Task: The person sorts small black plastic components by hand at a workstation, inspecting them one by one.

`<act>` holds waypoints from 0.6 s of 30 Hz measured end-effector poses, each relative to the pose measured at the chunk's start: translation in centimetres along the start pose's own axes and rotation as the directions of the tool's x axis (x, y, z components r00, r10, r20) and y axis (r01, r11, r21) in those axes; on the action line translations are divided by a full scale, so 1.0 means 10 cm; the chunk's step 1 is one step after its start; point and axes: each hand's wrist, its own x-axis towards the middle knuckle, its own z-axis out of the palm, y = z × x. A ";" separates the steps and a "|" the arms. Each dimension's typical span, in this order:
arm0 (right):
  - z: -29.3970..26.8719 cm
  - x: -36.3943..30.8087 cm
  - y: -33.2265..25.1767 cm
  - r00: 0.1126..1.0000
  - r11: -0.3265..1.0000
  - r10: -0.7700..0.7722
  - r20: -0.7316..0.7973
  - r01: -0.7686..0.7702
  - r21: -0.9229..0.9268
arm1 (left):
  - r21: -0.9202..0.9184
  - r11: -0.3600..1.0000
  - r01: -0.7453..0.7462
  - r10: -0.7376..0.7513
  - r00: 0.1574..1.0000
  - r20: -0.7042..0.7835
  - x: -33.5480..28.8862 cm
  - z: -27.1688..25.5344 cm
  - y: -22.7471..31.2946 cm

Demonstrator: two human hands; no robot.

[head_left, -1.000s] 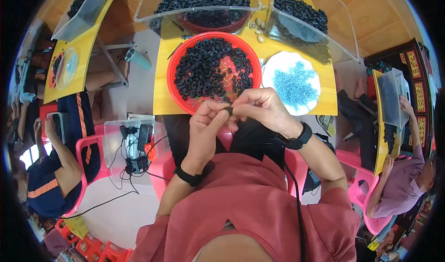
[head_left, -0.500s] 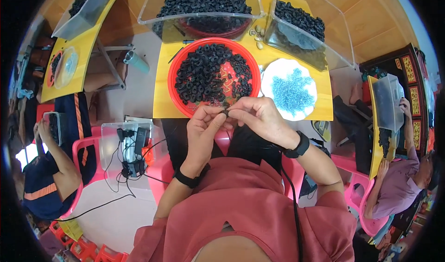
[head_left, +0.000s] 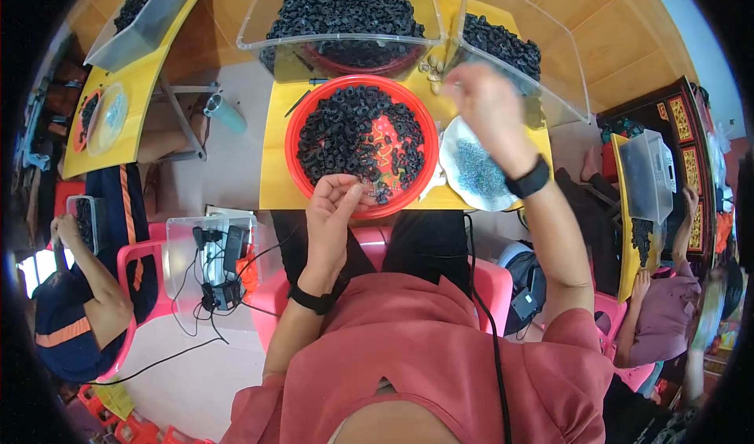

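Observation:
My left hand (head_left: 338, 199) is at the near rim of a red round basin (head_left: 431, 142), with thumb and fingers closed together. Whether something small sits in its fingertips is too fine to see. Inside the basin lie many small black ring-like parts (head_left: 330, 134), some close to my fingertips. My right hand (head_left: 488, 110) is raised over the far edge of a white plate (head_left: 449, 149), near the right clear bin; motion smears its fingers. Small clear bluish pieces (head_left: 479, 169) cover the plate.
Two clear plastic bins, one large (head_left: 353, 47) and one at right (head_left: 550, 83), hold more black parts on the yellow table (head_left: 275, 185). Cables and black devices fill a clear box (head_left: 224, 263) at left. People work at yellow tables on both sides.
My hands were together at the basin's near rim with a small black part between them. My right hand has moved away, up and right above the plate; my left hand stays by the rim.

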 end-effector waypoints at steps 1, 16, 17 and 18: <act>0.07 -0.05 -0.20 0.984 0.999 0.031 0.175 -0.037 0.029 | -0.007 1.000 0.017 -0.017 1.000 -0.006 0.00 -0.02 0.00; 0.81 -0.12 -0.31 0.935 0.994 -0.066 0.349 0.092 -0.059 | -0.027 0.999 0.044 -0.044 0.999 -0.008 0.00 -0.05 -0.02; 0.78 -0.13 -0.31 0.938 0.998 -0.054 0.344 0.062 -0.012 | -0.026 0.999 0.037 -0.038 0.999 -0.011 0.00 -0.05 -0.02; 0.74 -0.14 -0.32 0.940 0.999 -0.041 0.338 0.031 0.035 | -0.024 0.999 0.040 -0.040 0.999 -0.010 0.00 -0.04 -0.02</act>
